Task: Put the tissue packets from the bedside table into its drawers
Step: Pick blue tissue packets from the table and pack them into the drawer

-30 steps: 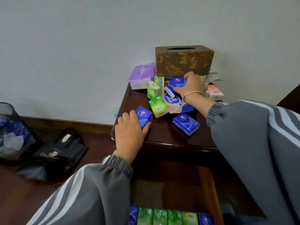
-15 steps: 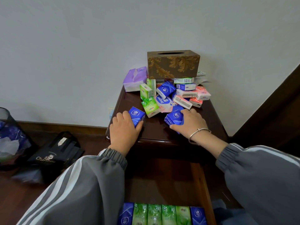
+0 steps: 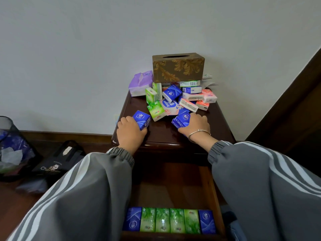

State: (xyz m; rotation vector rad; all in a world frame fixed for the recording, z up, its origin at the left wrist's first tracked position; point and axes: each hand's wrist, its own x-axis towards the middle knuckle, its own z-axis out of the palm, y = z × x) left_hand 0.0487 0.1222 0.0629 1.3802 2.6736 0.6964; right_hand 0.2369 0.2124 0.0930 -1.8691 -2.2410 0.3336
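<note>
On the dark wooden bedside table lies a heap of blue, green and pink tissue packets. My left hand grips one blue packet near the table's left front corner. My right hand grips another blue packet toward the front right. Below, the open drawer holds a row of blue and green packets along its front edge.
A brown and gold tissue box and a purple soft tissue pack stand at the back against the wall. On the floor to the left are a black bag and a mesh bin. Dark wood panelling rises at right.
My right hand came back from the heap by the tissue box to the front of the table and took hold of a blue packet. My left hand stayed on its blue packet.
</note>
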